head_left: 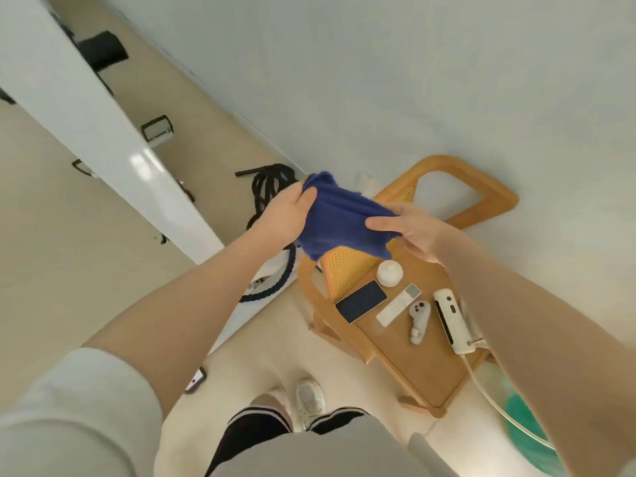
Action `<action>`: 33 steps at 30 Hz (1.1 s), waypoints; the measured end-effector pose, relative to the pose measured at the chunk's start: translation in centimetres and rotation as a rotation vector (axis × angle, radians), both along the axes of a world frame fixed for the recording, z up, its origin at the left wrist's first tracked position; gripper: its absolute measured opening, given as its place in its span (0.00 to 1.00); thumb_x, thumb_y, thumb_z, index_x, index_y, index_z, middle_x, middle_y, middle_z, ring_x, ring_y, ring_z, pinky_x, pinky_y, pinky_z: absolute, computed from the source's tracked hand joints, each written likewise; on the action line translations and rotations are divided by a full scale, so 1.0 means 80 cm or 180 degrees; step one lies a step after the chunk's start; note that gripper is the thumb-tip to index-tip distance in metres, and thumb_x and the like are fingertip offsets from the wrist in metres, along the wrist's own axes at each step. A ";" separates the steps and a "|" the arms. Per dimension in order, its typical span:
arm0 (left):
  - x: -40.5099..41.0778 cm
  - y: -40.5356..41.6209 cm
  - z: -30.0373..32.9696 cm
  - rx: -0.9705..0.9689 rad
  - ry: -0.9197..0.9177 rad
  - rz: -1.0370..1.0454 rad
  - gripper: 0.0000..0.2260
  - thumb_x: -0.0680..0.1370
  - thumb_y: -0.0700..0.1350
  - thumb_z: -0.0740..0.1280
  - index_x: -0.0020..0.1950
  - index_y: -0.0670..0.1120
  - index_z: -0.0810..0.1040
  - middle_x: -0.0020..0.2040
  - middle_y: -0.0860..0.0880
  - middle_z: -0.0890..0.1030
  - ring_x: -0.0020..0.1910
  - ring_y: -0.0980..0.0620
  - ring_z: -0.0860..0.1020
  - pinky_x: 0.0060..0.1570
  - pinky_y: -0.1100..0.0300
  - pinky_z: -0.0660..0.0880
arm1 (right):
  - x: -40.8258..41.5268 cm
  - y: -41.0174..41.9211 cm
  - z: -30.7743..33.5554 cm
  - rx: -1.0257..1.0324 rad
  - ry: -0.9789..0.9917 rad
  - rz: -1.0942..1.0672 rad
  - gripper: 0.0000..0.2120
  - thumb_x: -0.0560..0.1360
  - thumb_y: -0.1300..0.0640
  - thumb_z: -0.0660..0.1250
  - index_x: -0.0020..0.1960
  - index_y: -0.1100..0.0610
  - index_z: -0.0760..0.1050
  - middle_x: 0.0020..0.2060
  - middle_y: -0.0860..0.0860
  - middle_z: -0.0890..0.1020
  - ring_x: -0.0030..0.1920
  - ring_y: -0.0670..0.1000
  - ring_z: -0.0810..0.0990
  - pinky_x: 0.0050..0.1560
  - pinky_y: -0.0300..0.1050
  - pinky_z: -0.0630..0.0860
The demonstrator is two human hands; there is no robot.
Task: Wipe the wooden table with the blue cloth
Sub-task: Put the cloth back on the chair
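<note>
Blue cloth (339, 222) hangs bunched in the air between both hands, held up above the far end of the wooden table (418, 370) and not touching it. I see the left hand (282, 218) gripping the cloth's left edge, thumb on the near face and fingers curled round behind the fabric. The right hand (414, 232) pinches the right edge, its thumb laid flat across the front of the cloth with the other fingers tucked behind. The cloth sags between the two grips, and its lower corner droops over the woven cane panel (347, 270) at the table's far end. On the tabletop nearer to me a row of things lies close together: a round white jar (389, 273) just below the cloth, a dark-screened phone (361, 301) beside it, a slim white remote (398, 305), a small grey controller (419, 321), and a longer white device (451, 320) with a cable (495, 404) running off its near end toward the floor. The table stands against a pale wall (378, 80). Left of it a coil of black rope (272, 187) lies on the beige floor (51, 253), partly behind the left hand. At the bottom of the view I make out a white shoe (310, 399) on the floor, just short of the table's near corner.
</note>
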State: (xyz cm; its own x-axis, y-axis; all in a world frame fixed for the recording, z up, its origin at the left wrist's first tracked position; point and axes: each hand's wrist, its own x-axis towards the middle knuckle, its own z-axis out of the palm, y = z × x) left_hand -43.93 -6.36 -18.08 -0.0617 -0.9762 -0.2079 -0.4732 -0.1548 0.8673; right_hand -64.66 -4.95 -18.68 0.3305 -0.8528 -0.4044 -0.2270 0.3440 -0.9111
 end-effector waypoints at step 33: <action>-0.135 -0.335 -0.239 0.0494 -0.1401 -0.2675 0.24 0.79 0.46 0.61 0.73 0.45 0.60 0.71 0.44 0.65 0.67 0.46 0.68 0.63 0.51 0.68 | 0.022 -0.114 -0.215 0.2485 0.1330 -0.3220 0.25 0.75 0.59 0.66 0.69 0.59 0.61 0.65 0.59 0.70 0.57 0.55 0.73 0.53 0.46 0.70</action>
State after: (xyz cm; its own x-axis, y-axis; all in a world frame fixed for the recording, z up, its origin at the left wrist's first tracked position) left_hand -54.72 -33.17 -37.21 -0.6143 -0.6083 -0.5027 -0.7601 0.2851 0.5839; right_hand -62.90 -14.10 -35.89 -0.5695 -0.1493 -0.8083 0.2228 0.9185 -0.3267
